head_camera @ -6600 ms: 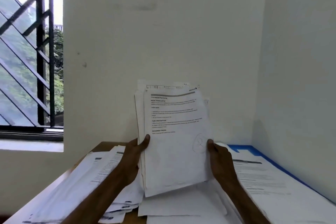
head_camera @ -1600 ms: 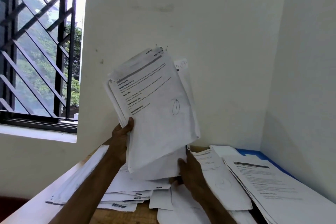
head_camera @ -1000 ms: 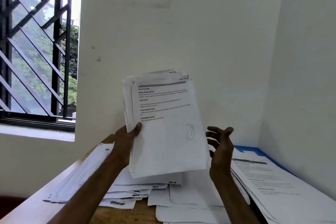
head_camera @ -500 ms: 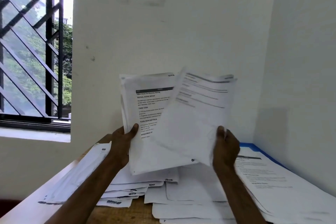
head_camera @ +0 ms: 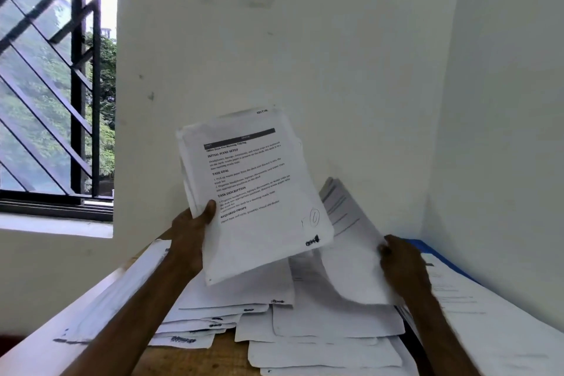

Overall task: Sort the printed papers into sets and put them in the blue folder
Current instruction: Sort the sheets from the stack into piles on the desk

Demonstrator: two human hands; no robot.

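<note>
My left hand [head_camera: 192, 235] grips a stack of printed papers [head_camera: 253, 192] by its left edge and holds it upright above the table. A circled handwritten number shows near the top sheet's lower right corner. My right hand [head_camera: 399, 262] holds a single printed sheet [head_camera: 348, 241], curved and blurred, low over the piles at the right. Several overlapping piles of printed papers [head_camera: 305, 323] lie on the wooden table [head_camera: 186, 360]. The blue folder [head_camera: 427, 249] lies along the right wall, mostly covered by papers; only its far blue edge shows.
White walls close the table in at the back and right. A barred window [head_camera: 58, 85] with a sill is at the left. A long pile of sheets [head_camera: 122, 293] runs along the table's left edge. More printed sheets [head_camera: 476, 314] cover the folder.
My right hand has pulled the top sheet off the stack and carried it down and right toward the piles. The stack in my left hand now shows a new top page.
</note>
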